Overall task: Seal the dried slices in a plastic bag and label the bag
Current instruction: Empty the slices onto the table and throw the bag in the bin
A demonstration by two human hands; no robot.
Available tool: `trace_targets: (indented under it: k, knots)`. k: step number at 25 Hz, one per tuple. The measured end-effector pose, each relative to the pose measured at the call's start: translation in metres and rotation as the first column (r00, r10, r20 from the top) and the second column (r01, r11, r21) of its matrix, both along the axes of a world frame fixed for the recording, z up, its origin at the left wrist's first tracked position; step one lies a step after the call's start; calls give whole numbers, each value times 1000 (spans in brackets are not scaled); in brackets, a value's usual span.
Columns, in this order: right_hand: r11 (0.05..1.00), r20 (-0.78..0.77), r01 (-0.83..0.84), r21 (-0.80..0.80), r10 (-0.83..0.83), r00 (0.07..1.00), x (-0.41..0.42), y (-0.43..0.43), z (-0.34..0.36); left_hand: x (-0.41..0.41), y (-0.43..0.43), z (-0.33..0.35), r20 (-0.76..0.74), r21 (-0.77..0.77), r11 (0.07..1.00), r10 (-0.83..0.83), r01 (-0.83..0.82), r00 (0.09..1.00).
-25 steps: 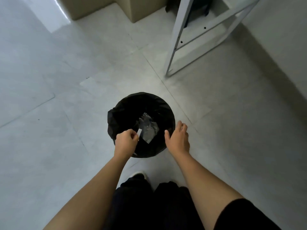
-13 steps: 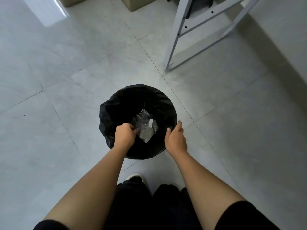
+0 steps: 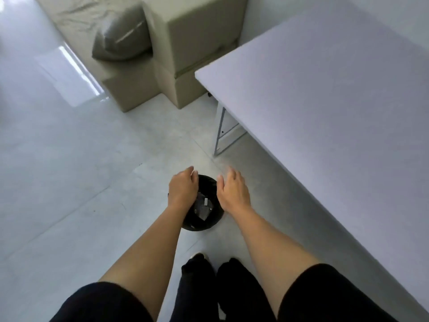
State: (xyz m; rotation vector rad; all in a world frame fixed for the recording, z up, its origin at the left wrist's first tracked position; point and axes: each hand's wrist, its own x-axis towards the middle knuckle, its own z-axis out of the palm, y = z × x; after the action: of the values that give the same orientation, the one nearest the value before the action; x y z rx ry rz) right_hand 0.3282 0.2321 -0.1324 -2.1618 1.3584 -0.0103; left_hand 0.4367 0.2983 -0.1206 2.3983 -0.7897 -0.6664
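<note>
Bag point(image 3: 202, 207) is in the bin point(image 3: 210, 225): clear plastic, crumpled, lying on the black liner. Small white label point(image 3: 205, 201) on it, facing up. Contents too small to make out. Bin stands on the floor point(image 3: 69, 163), just ahead of the person's feet.

Left hand point(image 3: 183, 189) is over the bin's left rim, back of hand up, fingers loosely curled, nothing in them. Right hand point(image 3: 232, 192) is over the right rim, fingers relaxed and nearly straight, thumb out, holding nothing. Hands are apart, with the bin's opening and the bag showing between them. Neither touches the bag. How high they are above the rim: cannot tell.

White table point(image 3: 325, 108) fills the right side. Its leg frame point(image 3: 220, 133) stands beyond the bin. Beige sofa point(image 3: 190, 38) at the far side, grey-green pillow point(image 3: 121, 38) on it. Black sleeves, dark trousers, one shoe point(image 3: 197, 256) toe showing.
</note>
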Motion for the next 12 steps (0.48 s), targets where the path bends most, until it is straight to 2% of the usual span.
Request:
trace_targets:
  k: [3, 7, 10, 12]
  knots:
    - [991, 92, 94, -97, -85, 992, -4, -19, 105, -9, -21, 103, 64, -132, 990, -36, 45, 997]
    - [929, 189, 272, -250, -229, 955, -32, -63, 198, -17, -74, 188, 155, -250, 949, -155, 191, 976]
    - [830, 222, 420, -367, -360, 906, -104, -93, 247, -67, -127, 243, 188, -347, 875, -288, 338, 939]
    - [733, 250, 539, -415, -478, 842, -167, -110, 275, -121, -164, 270, 206, -408, 784, -420, 468, 884]
